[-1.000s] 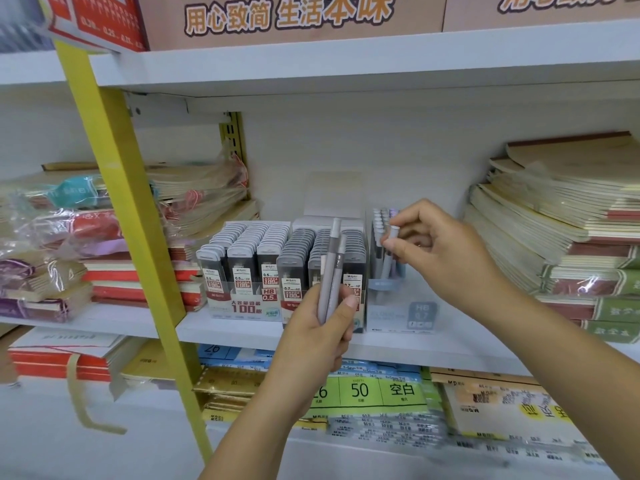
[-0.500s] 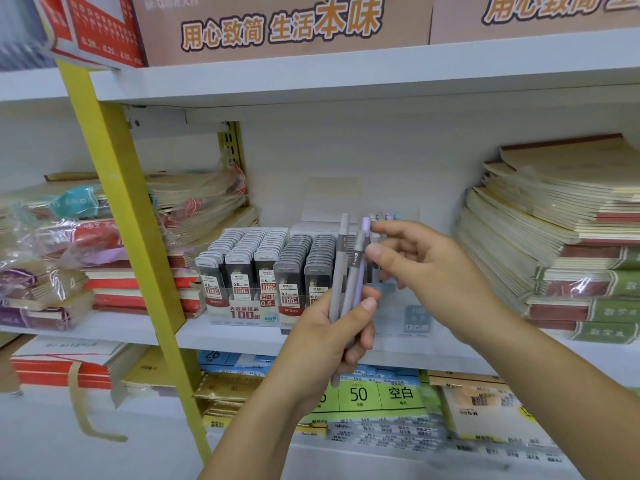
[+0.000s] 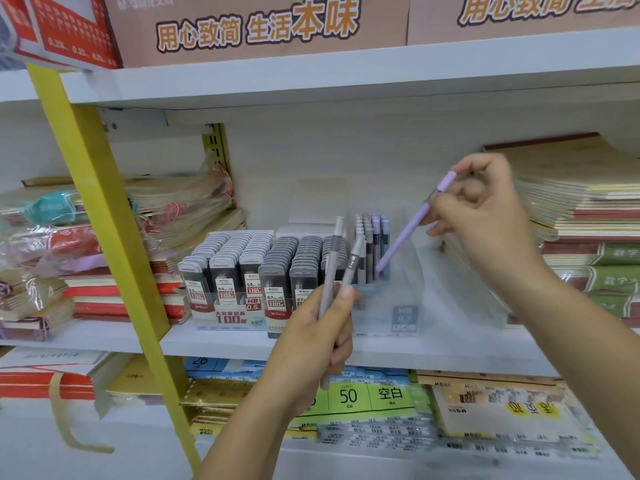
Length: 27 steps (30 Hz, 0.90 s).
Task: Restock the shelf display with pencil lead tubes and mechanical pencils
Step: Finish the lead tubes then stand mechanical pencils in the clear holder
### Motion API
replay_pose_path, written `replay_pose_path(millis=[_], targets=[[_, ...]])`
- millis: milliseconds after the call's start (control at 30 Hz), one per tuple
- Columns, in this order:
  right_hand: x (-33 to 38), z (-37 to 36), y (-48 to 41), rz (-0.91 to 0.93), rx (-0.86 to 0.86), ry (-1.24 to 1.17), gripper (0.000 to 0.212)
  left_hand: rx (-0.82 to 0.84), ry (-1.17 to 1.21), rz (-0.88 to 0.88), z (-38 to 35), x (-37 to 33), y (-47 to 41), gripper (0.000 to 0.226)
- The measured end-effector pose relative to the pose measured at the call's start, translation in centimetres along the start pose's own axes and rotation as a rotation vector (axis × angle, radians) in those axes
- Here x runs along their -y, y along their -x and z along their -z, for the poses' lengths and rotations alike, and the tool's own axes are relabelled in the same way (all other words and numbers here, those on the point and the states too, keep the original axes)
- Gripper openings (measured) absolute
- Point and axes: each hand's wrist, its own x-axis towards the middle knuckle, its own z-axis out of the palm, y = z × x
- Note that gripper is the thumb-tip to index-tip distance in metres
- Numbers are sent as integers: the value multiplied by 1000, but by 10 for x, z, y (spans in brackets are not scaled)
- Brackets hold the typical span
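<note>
— What is sitting on the white shelf [image 3: 242, 341] at centre frame?
— Boxy grey lead tubes [image 3: 263, 268] in a clear tray.
— And the hands?
— The right hand [image 3: 485, 216] is pinching a slim lilac pencil [image 3: 408, 230] at upper right, tip slanting down just right of the tubes; the left hand [image 3: 318, 341] is gripping two grey pencils [image 3: 332, 271].

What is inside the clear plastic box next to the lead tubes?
The clear box holds upright mechanical pencils in grey, lilac and pale blue at its back. The right hand angles a lilac pencil in. The left hand hides the box's lower left corner.

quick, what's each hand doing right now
Left hand: closed around two grey mechanical pencils, held upright.
Right hand: pinching a purple mechanical pencil, tip angled down into the clear pencil display box.
</note>
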Motion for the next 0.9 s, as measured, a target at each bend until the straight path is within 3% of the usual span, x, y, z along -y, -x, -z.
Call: replay_pose_path(millis=[200,367,700,900], targets=[[-19,-1,-16,62,160,348,38,-82,61,7,1,-3,-5,15],[-36,-8,-15,78,217,421,30,-117,-30,-39,-1,-2,-4,21],[-49,-16,-14,115,314,466,35,-110,-76,-45,2,0,-4,25],[-52,-20,-15,255,312,738,14,-98,-65,-57,3,0,-3,24]])
